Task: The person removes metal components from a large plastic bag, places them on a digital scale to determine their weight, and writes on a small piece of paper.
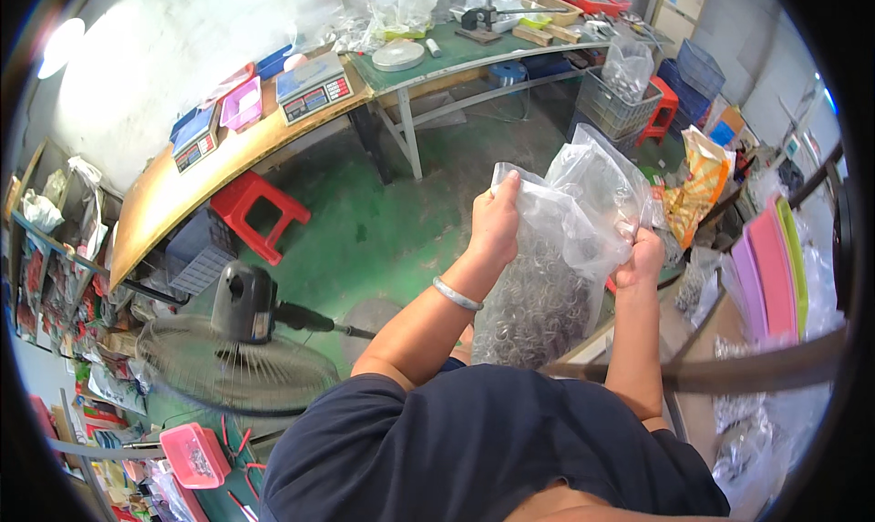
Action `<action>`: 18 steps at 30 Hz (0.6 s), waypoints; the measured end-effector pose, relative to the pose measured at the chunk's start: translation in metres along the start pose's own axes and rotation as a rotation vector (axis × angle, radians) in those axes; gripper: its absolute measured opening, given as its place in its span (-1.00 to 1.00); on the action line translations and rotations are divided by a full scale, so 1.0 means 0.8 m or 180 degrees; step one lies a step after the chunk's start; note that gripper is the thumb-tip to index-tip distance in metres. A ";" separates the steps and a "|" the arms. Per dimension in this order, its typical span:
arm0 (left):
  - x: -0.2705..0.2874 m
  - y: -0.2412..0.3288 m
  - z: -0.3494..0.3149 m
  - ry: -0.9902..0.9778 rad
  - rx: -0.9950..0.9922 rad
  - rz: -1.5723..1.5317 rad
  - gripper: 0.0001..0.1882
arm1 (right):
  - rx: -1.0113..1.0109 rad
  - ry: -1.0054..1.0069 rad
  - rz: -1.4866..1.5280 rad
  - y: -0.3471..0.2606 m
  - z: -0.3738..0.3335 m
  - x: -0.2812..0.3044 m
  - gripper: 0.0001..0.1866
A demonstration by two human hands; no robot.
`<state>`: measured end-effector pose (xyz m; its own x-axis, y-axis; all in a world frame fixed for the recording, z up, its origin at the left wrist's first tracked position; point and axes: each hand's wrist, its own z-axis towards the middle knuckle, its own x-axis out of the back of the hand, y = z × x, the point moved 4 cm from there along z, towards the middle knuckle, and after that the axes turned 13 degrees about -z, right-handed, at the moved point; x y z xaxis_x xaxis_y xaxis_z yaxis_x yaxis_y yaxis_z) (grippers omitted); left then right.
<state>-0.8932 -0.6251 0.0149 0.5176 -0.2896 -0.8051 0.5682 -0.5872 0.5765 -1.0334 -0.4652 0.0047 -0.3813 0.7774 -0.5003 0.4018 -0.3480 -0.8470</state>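
Note:
A large clear plastic bag point(538, 308) hangs upright in front of me, its lower part filled with many small silvery metal rings or hooks. My left hand point(495, 217) is closed on the left side of the bag's mouth, thumb up, with a metal bangle on that wrist. On the right side, my right hand point(640, 258) grips the plastic near the rim, its fingers partly hidden by the film. Between the hands the loose upper plastic stands up, crumpled and spread.
A pedestal fan point(241, 340) stands at my left, near a red stool point(260, 214). Digital scales point(314, 87) sit on a wooden table beyond. Grey crates point(618, 103) and an orange-white sack point(700, 180) stand at right. Pastel plastic trays point(775, 276) lean close to my right arm.

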 end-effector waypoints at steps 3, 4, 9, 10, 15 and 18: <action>0.044 0.015 0.072 0.0158 -0.0055 -0.0031 -0.75 | -0.0388 0.0260 -0.0303 0.030 0.048 -0.057 -0.82; 0.051 0.028 0.093 0.0170 -0.0112 -0.0036 -0.75 | -0.0342 0.0249 -0.0450 0.036 0.064 -0.075 -0.82; 0.090 0.094 0.171 0.0417 -0.0141 -0.0176 -0.75 | -0.0344 -0.0560 -0.0583 0.074 0.149 -0.165 -0.78; 0.096 0.114 0.188 0.0460 -0.0216 -0.0169 -0.75 | -0.0421 -0.0703 -0.0670 0.080 0.162 -0.194 -0.80; 0.116 0.242 0.254 0.0738 -0.1061 -0.0082 -0.73 | -0.0599 -0.1493 -0.0640 0.100 0.249 -0.360 -0.84; 0.135 0.328 0.292 0.0826 -0.1629 -0.0386 -0.74 | -0.0739 -0.2147 -0.0399 0.131 0.298 -0.484 -0.84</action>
<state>-0.8372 -0.9869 0.0466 0.5326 -0.0108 -0.8463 0.8364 -0.1461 0.5282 -1.0421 -0.9274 0.0666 -0.8367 0.2855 -0.4674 0.4593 -0.0992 -0.8827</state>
